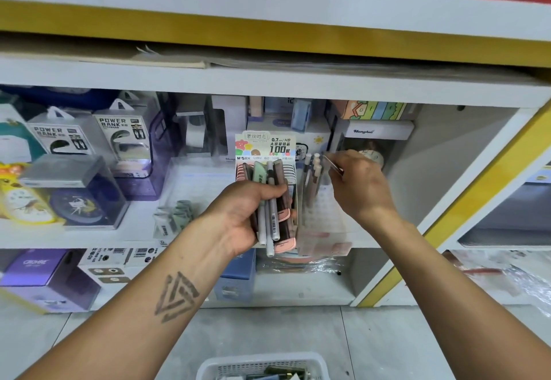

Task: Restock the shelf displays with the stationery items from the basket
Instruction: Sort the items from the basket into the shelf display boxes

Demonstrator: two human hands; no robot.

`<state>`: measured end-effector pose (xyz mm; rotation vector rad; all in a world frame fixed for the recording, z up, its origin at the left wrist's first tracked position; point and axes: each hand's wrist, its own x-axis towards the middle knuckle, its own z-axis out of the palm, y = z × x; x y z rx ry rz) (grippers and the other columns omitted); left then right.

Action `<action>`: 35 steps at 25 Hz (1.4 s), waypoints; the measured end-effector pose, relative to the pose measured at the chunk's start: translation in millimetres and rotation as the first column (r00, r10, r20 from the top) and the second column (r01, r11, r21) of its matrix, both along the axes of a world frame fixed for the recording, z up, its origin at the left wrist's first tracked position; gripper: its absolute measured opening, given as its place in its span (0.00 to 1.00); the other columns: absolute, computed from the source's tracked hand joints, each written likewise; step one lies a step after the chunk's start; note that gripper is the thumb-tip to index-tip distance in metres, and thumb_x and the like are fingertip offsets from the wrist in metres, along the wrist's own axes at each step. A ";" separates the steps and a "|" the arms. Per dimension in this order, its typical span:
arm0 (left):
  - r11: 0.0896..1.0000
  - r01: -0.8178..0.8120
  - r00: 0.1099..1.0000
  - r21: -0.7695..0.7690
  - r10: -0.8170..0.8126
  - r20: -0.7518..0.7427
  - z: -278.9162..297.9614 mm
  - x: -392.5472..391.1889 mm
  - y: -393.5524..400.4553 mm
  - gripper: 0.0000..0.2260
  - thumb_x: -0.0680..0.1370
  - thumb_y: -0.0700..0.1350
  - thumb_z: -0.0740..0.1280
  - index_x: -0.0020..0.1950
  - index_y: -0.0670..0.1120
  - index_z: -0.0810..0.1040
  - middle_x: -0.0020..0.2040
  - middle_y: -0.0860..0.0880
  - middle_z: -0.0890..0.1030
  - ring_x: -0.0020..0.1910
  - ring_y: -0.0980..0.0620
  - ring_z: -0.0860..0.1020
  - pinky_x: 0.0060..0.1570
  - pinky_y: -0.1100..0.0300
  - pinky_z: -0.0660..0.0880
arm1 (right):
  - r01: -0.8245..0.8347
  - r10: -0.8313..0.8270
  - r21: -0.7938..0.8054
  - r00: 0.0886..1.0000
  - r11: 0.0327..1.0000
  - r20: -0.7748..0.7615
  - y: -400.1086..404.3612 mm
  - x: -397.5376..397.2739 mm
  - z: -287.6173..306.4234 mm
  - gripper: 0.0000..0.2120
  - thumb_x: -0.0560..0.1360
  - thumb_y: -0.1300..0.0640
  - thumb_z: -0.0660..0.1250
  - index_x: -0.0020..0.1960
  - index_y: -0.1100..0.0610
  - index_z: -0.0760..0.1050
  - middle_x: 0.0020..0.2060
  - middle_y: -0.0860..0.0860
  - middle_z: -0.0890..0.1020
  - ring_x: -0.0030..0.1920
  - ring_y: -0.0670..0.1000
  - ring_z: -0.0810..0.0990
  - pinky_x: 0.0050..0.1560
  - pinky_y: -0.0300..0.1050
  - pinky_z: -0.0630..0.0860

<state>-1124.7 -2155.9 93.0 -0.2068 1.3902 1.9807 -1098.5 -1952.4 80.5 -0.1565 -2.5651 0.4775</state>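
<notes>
My left hand grips a bunch of pens and slim lead cases, held upright in front of the pencil-lead display box on the middle shelf. My right hand pinches one thin pen by its top, just right of several pens standing in a clear display holder. The white basket with more stationery sits on the floor at the bottom edge, partly cut off.
Power bank boxes and boxed alarm clocks fill the shelf's left side. A white clock box stands behind my right hand. A yellow-edged shelf post rises at the right. Purple and blue boxes sit on the lower shelf.
</notes>
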 end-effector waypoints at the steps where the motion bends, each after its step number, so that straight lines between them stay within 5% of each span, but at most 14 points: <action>1: 1.000 0.000 1.000 -0.002 0.000 0.002 0.4 0.3 -0.2 0.04 0.76 0.35 0.69 0.49 0.39 0.82 0.37 0.43 0.83 0.33 0.45 0.81 0.29 0.55 0.80 | 0.002 -0.001 -0.041 1.000 0.999 0.003 0.2 0.3 1.5 0.10 0.81 0.59 0.63 0.59 0.58 0.80 0.44 0.53 0.81 0.42 0.57 0.78 0.40 0.45 0.72; 3: 1.000 0.002 1.000 -0.006 -0.002 0.005 1.5 0.9 0.0 0.04 0.76 0.36 0.69 0.49 0.39 0.82 0.37 0.43 0.83 0.32 0.45 0.81 0.29 0.54 0.80 | 0.048 -0.043 -0.240 0.999 0.970 0.028 -0.3 3.1 8.1 0.07 0.80 0.57 0.64 0.56 0.58 0.75 0.37 0.50 0.80 0.33 0.53 0.80 0.32 0.41 0.70; 6: 1.000 0.006 1.000 -0.014 -0.006 0.005 2.9 2.6 -0.6 0.03 0.76 0.36 0.69 0.47 0.39 0.82 0.35 0.43 0.83 0.32 0.45 0.81 0.29 0.55 0.80 | 0.165 -0.021 -0.621 0.972 0.766 0.233 0.1 14.5 20.8 0.10 0.77 0.56 0.68 0.54 0.56 0.68 0.35 0.52 0.85 0.28 0.49 0.83 0.23 0.40 0.69; 8: 1.000 0.004 1.000 -0.023 -0.004 0.005 2.6 4.4 -0.5 0.02 0.76 0.36 0.69 0.47 0.40 0.82 0.35 0.43 0.83 0.32 0.45 0.82 0.29 0.55 0.80 | 0.201 0.114 -0.805 0.943 0.559 0.314 -0.9 25.2 27.5 0.10 0.76 0.62 0.68 0.55 0.59 0.71 0.37 0.56 0.86 0.33 0.53 0.84 0.28 0.44 0.70; 11: 0.999 0.005 1.000 -0.038 -0.005 0.003 2.4 8.0 -1.0 0.02 0.75 0.35 0.69 0.45 0.40 0.82 0.34 0.43 0.83 0.30 0.45 0.82 0.28 0.54 0.80 | 0.112 0.224 -0.977 0.963 0.181 0.151 -0.4 37.2 31.5 0.07 0.75 0.75 0.64 0.48 0.67 0.78 0.48 0.63 0.80 0.45 0.61 0.84 0.43 0.45 0.82; 13: 0.999 0.009 1.000 -0.042 -0.009 0.003 2.9 9.7 -2.5 0.02 0.75 0.35 0.69 0.43 0.39 0.81 0.33 0.43 0.83 0.28 0.46 0.82 0.27 0.54 0.80 | 0.060 0.236 -0.992 0.968 0.111 0.085 -0.4 42.0 31.7 0.10 0.75 0.78 0.63 0.47 0.68 0.80 0.49 0.63 0.80 0.46 0.61 0.84 0.47 0.46 0.83; 17: 0.999 0.013 1.000 -0.039 -0.013 -0.001 3.8 9.1 -5.1 0.02 0.75 0.35 0.69 0.44 0.39 0.81 0.33 0.43 0.83 0.27 0.45 0.82 0.27 0.54 0.80 | -0.012 0.237 -0.949 0.969 0.314 0.066 -1.8 47.3 33.3 0.09 0.74 0.72 0.70 0.53 0.63 0.78 0.46 0.58 0.86 0.42 0.59 0.87 0.33 0.43 0.80; 21: 0.999 0.008 1.000 -0.031 -0.008 -0.013 6.6 1.2 -11.5 0.05 0.75 0.36 0.69 0.50 0.40 0.81 0.37 0.43 0.83 0.31 0.45 0.83 0.34 0.53 0.82 | -0.079 0.154 -0.848 0.988 0.525 0.003 2.5 45.9 38.4 0.08 0.71 0.67 0.76 0.47 0.60 0.80 0.39 0.59 0.85 0.32 0.54 0.82 0.26 0.41 0.69; 25: 0.999 -0.031 0.999 -0.031 0.031 -0.019 13.2 -6.9 -24.4 0.04 0.76 0.37 0.69 0.50 0.41 0.81 0.36 0.43 0.83 0.31 0.46 0.82 0.33 0.52 0.82 | -0.169 0.240 -0.739 0.971 0.652 -0.010 -6.3 41.1 34.7 0.12 0.72 0.67 0.75 0.50 0.54 0.81 0.39 0.54 0.83 0.32 0.48 0.79 0.31 0.40 0.76; 28: 0.996 -0.073 0.997 -0.057 0.071 -0.027 18.0 -12.4 -39.4 0.04 0.77 0.38 0.67 0.51 0.41 0.80 0.37 0.43 0.83 0.30 0.47 0.82 0.32 0.53 0.81 | -0.215 0.247 -0.649 0.968 0.730 -0.043 -21.0 29.8 29.3 0.12 0.73 0.67 0.73 0.50 0.52 0.80 0.42 0.54 0.83 0.38 0.49 0.81 0.42 0.49 0.82; 30: 0.993 -0.102 0.995 -0.051 0.100 -0.029 22.9 -17.7 -48.6 0.04 0.78 0.38 0.66 0.49 0.41 0.81 0.37 0.43 0.83 0.31 0.47 0.82 0.32 0.51 0.82 | -0.273 0.289 -0.523 0.956 0.807 -0.053 -32.2 22.6 25.4 0.13 0.78 0.66 0.68 0.59 0.53 0.81 0.47 0.48 0.84 0.43 0.48 0.83 0.50 0.47 0.82; 32: 0.989 -0.143 0.990 -0.037 0.142 -0.025 27.4 -23.4 -58.3 0.04 0.79 0.38 0.66 0.46 0.41 0.80 0.35 0.43 0.83 0.31 0.47 0.82 0.32 0.51 0.82 | -0.371 0.372 -0.336 0.926 0.865 -0.066 -43.8 18.0 21.9 0.15 0.80 0.66 0.65 0.64 0.56 0.80 0.47 0.44 0.80 0.42 0.42 0.81 0.49 0.36 0.79; 35: 0.983 -0.176 0.984 -0.055 0.175 -0.028 28.7 -29.3 -71.4 0.03 0.78 0.38 0.66 0.46 0.42 0.79 0.34 0.45 0.81 0.30 0.48 0.82 0.30 0.54 0.80 | -0.405 0.411 -0.238 0.911 0.883 -0.027 -59.9 11.5 19.7 0.15 0.79 0.64 0.66 0.63 0.51 0.79 0.46 0.45 0.79 0.42 0.44 0.81 0.48 0.42 0.80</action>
